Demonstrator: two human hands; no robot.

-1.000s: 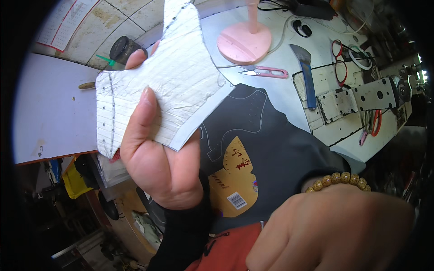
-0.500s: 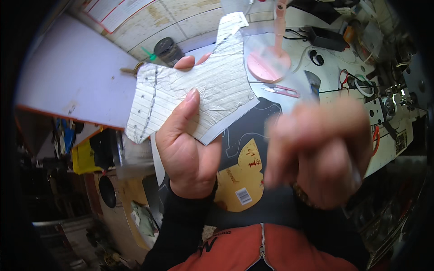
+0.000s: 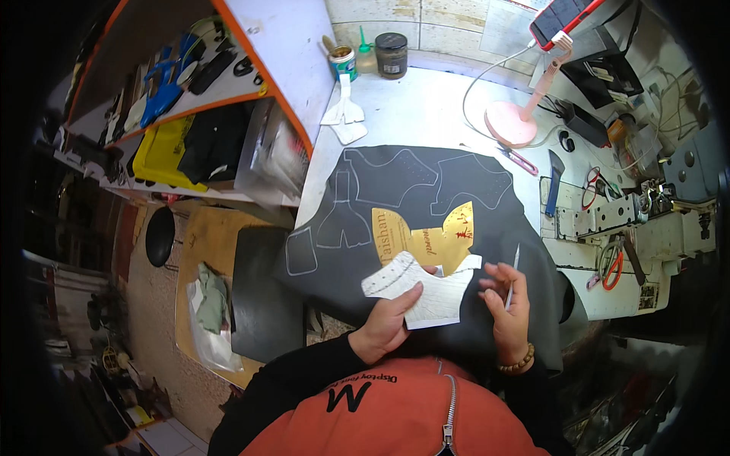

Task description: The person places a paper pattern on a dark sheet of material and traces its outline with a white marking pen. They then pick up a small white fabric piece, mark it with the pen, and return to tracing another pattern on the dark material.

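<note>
My left hand (image 3: 386,323) grips a white taped shoe pattern piece (image 3: 437,300), thumb on top, with a dashed dark line and dots along its left part. To its right, my right hand (image 3: 508,308) holds a slim silver pen (image 3: 515,266), its point upward, the other fingers loosely curled. Beyond the white piece, a gold card pattern (image 3: 403,237) lies on a dark sheet of leather-like material (image 3: 525,228). Pale outlines of several pattern shapes are drawn on that sheet. The white piece overlaps the gold card's near edge in view.
At the back stand a dark jar (image 3: 391,57), a green-tipped bottle (image 3: 366,55) and a small glue tin (image 3: 343,61). A pink phone stand (image 3: 511,123) and thread snips (image 3: 518,159) are farther right, near a sewing machine (image 3: 608,213) and red-handled scissors (image 3: 610,266). Shelves rise on the left.
The view has swung back to show more of the bench. The white pattern piece is now lower and farther from the camera. My right hand, blurred before, now shows the pen.
</note>
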